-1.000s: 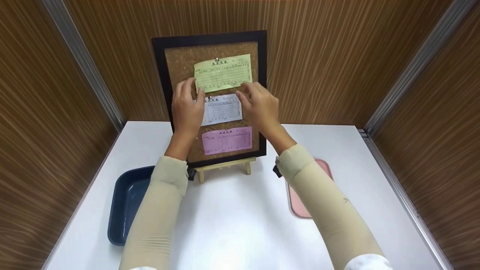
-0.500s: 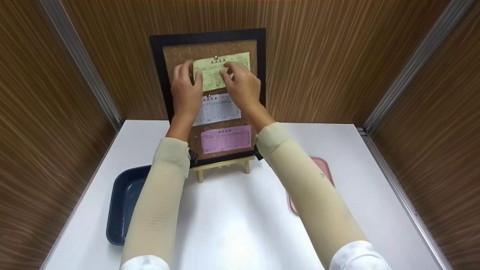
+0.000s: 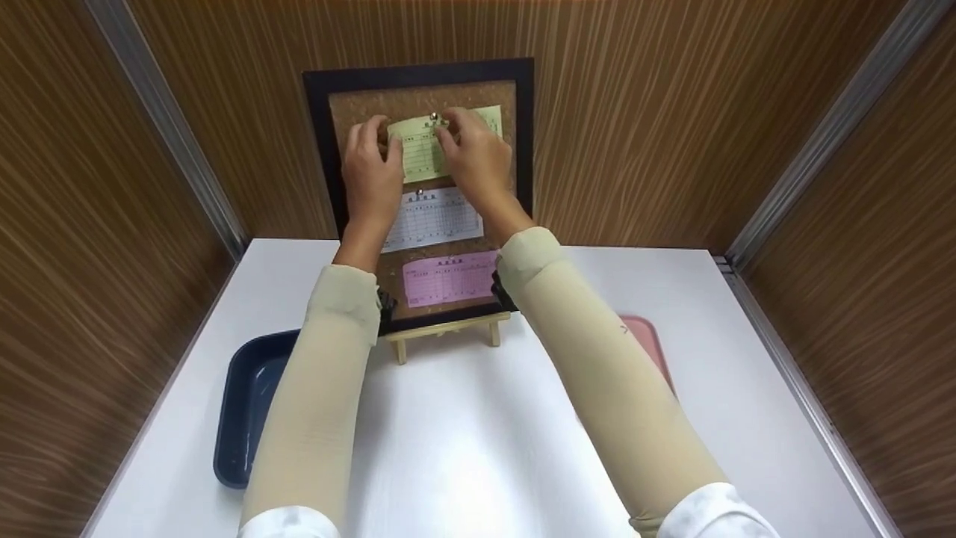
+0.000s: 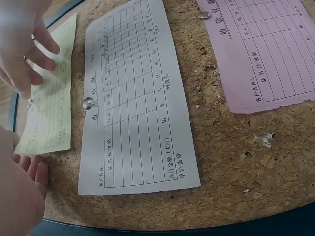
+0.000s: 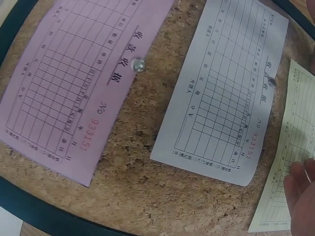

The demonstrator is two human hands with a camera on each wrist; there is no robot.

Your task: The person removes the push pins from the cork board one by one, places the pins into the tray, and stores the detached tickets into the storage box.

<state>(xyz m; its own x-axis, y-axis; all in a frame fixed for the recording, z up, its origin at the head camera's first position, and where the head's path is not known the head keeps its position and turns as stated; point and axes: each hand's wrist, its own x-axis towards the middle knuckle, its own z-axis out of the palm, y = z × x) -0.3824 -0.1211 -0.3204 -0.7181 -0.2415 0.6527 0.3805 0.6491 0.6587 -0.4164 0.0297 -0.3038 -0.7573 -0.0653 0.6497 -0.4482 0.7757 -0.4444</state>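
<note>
A yellow receipt slip (image 3: 420,155) is pinned high on a framed corkboard (image 3: 358,104). At the slip's left edge is my left hand (image 3: 371,175), thumb and fingers apart; whether it touches the paper is unclear. My right hand (image 3: 478,161) is over the slip's right half, thumb and forefinger parted near the metal pushpin (image 3: 434,116). In the left wrist view, the right fingers reach close to this pushpin (image 4: 29,103). Below are a white receipt slip (image 3: 441,217) and a pink receipt slip (image 3: 448,280), each held by a pushpin.
The corkboard leans on a small wooden easel (image 3: 448,326) on the white table (image 3: 463,433). A dark blue tray (image 3: 233,403) is left, partly behind the left arm. A pink tray (image 3: 647,340) is mostly hidden by the right arm. Wood-grain panels (image 3: 635,134) enclose the table.
My right hand has moved up and left from the yellow slip's lower right corner to near its pushpin. The left hand has risen slightly along the slip's left edge.
</note>
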